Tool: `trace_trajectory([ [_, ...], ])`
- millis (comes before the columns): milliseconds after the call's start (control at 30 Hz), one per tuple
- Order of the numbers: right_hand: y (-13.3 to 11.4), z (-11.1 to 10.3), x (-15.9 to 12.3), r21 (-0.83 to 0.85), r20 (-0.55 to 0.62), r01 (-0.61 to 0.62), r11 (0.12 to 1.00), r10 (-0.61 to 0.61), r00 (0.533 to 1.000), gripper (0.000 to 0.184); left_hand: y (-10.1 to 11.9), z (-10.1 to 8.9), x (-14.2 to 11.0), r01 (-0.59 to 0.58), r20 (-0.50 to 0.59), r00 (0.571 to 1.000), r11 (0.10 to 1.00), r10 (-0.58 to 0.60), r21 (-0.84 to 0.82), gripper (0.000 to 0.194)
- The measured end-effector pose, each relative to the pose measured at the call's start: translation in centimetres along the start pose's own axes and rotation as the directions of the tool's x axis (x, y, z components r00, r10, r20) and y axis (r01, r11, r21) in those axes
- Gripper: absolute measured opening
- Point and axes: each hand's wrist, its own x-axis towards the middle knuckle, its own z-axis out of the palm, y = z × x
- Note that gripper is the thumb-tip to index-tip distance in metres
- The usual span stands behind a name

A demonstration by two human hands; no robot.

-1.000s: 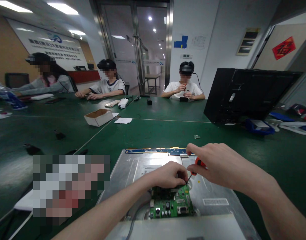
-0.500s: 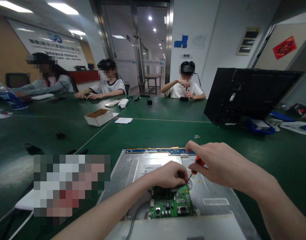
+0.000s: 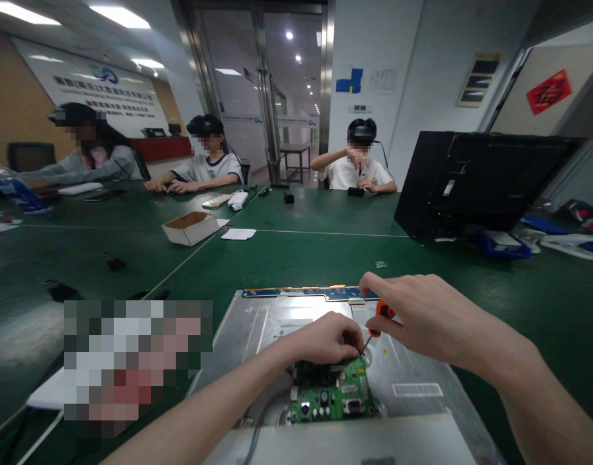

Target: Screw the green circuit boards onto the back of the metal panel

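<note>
We held the screwdriver in our right hand, with the thumb and fingers closed around its orange and black handle. Its shaft slanted down to the left, and its tip was at the far right corner of the green circuit board.

Our left hand was at the far edge of that board, fingers curled and bunched close to the thumb, right beside the screwdriver tip. We could not tell whether those fingers pinched anything, since the hand hid what lay under it.

The circuit board lay on the metal panel, between our forearms, with a grey cable running to its left and a pale cover on its near side. A blue strip ran along the panel's far edge, and a white label was stuck to the right of the board.

The panel sat on the green table. Farther off on the left stood an open box, and on the far right a large black screen. Three people sat across the table.
</note>
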Motion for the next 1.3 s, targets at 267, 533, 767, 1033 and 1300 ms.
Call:
trace_trajectory([
  [267, -0.1, -0.2, -0.7, 0.093, -0.014, 0.146, 0.985, -0.146, 0.989, 0.019, -0.1, 0.0, 0.1, 0.003, -0.006, 1.000, 1.000, -0.003, 0.000, 0.013],
  [533, 0.1, 0.0, -0.2, 0.049, -0.001, 0.022, 0.999, -0.022, 1.000, 0.027, -0.1, 0.0, 0.1, -0.015, 0.006, 1.000, 1.000, 0.015, 0.001, 0.017],
  [767, 0.3, -0.3, -1.1, 0.136, -0.001, 0.142, 0.980, -0.144, 0.990, 0.026, -0.5, 0.1, 0.2, -0.013, 0.002, 1.000, 1.000, 0.013, 0.008, 0.017],
  [1033, 0.2, 0.0, 0.1, 0.004, 0.009, -0.031, 1.000, 0.031, 0.999, 0.032, -0.2, 0.0, 0.1, -0.011, 0.004, 1.000, 1.000, 0.011, 0.007, 0.016],
  [1300, 0.4, -0.1, -0.7, 0.101, -0.002, 0.094, 0.990, -0.094, 0.996, 0.024, -0.4, 0.2, 0.2, 0.000, 0.003, 1.000, 1.000, 0.000, 0.013, 0.015],
])
